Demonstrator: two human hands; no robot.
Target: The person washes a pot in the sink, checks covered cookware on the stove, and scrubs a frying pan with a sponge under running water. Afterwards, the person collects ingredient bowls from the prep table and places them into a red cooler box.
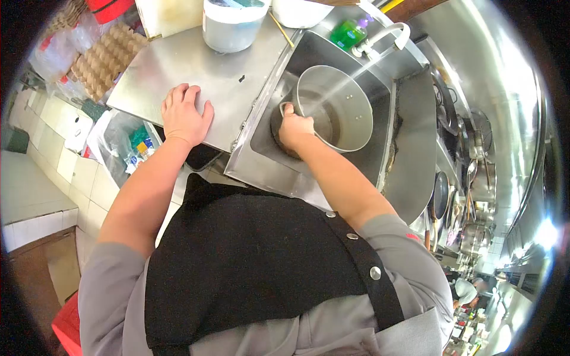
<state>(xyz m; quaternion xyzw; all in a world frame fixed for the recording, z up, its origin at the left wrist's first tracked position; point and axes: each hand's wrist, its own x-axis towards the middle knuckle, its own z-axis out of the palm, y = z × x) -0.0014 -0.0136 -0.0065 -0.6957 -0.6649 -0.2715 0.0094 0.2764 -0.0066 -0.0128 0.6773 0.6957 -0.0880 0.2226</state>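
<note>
My left hand [185,117] lies flat on the steel counter [228,80], fingers spread, holding nothing. In the sink [261,139], my right hand [295,129] is closed round the side handle of a large metal pot [358,118]. The pot is tilted, with its mouth facing me and to the right. Water runs from the white-tipped faucet [399,37] into it, and some brownish liquid shows inside. Something dark and round lies under the pot by my right hand; I cannot make out what it is.
A clear plastic tub [233,29] and a white bowl [301,13] stand at the counter's back. Green soap [348,34] sits behind the sink. Egg trays [107,62] and a bin [122,139] are at left. Pans [439,196] hang at right; another person [466,292] is far off.
</note>
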